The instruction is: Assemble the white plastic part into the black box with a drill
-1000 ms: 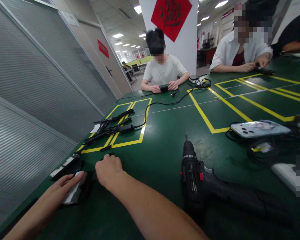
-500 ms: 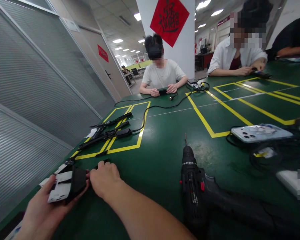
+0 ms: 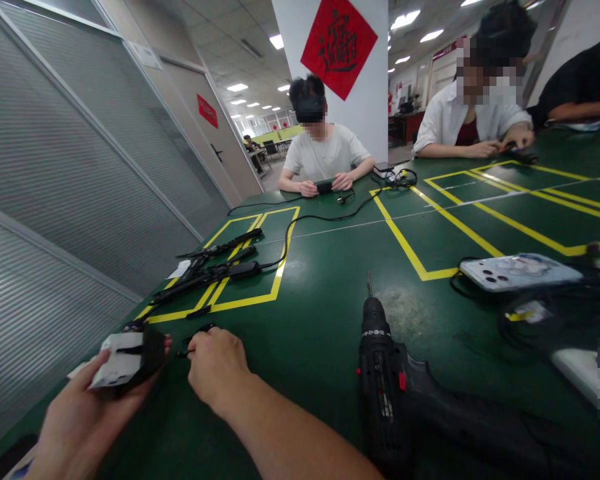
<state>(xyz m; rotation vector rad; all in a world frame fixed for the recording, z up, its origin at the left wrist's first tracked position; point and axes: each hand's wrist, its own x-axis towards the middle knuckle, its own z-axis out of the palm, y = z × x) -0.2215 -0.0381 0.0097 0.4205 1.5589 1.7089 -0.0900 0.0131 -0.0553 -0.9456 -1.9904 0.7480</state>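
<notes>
At the lower left, my left hand [image 3: 87,413] is closed around a black-and-white boxy object [image 3: 123,360], thumb on its pale face and fingers beneath it. A dark strip lies across that pale face. My right hand [image 3: 220,367], knuckles up, is curled just above the green table, a short gap from the box. A small black piece [image 3: 193,340] sticks out at its fingertips; its kind does not show clearly. Beyond both hands lie several black elongated parts [image 3: 205,273], one joined to a cord.
A black power drill [image 3: 385,373] lies on the green table [image 3: 310,320] to the right, bit pointing away. Farther right are a phone [image 3: 520,271] and tangled black cables [image 3: 535,327]. Yellow tape marks rectangles. Across the table, a person [image 3: 325,153] holds a dark object; others sit right.
My right hand has moved right, away from the box, and the gap between them has widened. My left hand with the box has shifted slightly left. The view has tilted a little.
</notes>
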